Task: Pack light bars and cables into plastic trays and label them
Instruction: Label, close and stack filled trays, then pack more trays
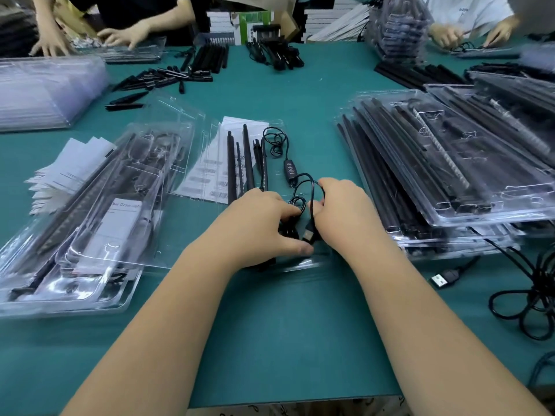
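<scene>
A clear plastic tray [271, 123] lies open in the middle of the green table, with black light bars [231, 163] standing lengthwise in it. A black cable [274, 142] with an inline controller [289, 169] runs down the tray's right side. My left hand [258, 223] and my right hand [345, 211] meet at the tray's near end. Both hold the coiled part of the cable, and its USB plug [307, 235] shows between them. A sheet of barcode labels [207, 175] lies under the tray's left side.
Packed trays are stacked at the left [90, 211] and at the right [450, 169]. Empty trays [45, 91] are piled far left. Loose bars [162, 76] lie at the back. Spare cables [534, 295] lie at the right edge. Other people's hands [123, 36] work across the table.
</scene>
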`<state>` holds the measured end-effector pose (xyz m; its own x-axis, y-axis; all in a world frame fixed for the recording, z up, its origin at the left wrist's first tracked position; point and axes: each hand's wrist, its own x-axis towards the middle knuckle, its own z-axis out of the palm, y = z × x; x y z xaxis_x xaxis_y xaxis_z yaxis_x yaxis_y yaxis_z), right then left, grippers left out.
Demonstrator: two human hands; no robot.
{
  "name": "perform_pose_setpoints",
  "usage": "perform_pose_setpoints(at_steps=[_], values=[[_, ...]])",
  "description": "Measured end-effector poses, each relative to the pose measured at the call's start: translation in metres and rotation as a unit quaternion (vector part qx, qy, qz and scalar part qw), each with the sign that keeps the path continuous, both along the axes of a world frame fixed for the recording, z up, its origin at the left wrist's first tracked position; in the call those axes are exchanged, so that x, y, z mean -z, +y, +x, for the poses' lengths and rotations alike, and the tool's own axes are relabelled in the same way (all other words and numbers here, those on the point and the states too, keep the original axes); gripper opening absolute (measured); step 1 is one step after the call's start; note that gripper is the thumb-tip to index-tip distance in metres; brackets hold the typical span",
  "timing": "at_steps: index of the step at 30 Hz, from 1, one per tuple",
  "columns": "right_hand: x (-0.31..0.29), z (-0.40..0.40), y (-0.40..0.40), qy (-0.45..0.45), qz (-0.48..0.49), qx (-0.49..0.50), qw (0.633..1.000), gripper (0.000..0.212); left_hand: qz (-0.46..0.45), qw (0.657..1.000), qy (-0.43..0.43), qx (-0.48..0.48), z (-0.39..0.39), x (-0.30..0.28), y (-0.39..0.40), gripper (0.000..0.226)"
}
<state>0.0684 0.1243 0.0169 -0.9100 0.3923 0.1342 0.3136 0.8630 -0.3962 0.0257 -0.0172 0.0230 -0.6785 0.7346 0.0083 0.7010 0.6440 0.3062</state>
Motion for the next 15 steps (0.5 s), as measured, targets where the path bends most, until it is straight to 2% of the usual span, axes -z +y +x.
perform_pose_setpoints(at_steps=[2,4,6,10,12,15], values=[[-0.003,0.002,0.002,0.061,-0.030,0.015,0.998,0.032,0.016,1.000,-0.010,0.002,-0.003,-0.001,-0.001,0.065],[-0.008,0.006,0.006,0.138,-0.051,0.030,0.989,0.039,0.012,1.000,-0.018,0.013,-0.005,-0.001,-0.002,0.065],[-0.013,0.010,0.011,0.184,-0.068,0.047,0.979,0.039,-0.004,1.000,-0.008,0.014,-0.003,-0.002,-0.002,0.061],[-0.019,0.015,0.013,0.258,-0.123,0.077,0.955,0.030,-0.001,1.000,0.017,-0.023,0.003,-0.004,0.001,0.069],[-0.021,0.016,0.014,0.248,-0.130,0.071,0.957,0.026,-0.009,0.999,0.025,-0.036,0.005,-0.003,0.003,0.071],[-0.020,0.016,0.016,0.169,-0.129,0.056,0.976,0.024,-0.023,0.998,0.043,-0.051,0.006,-0.002,0.006,0.066]])
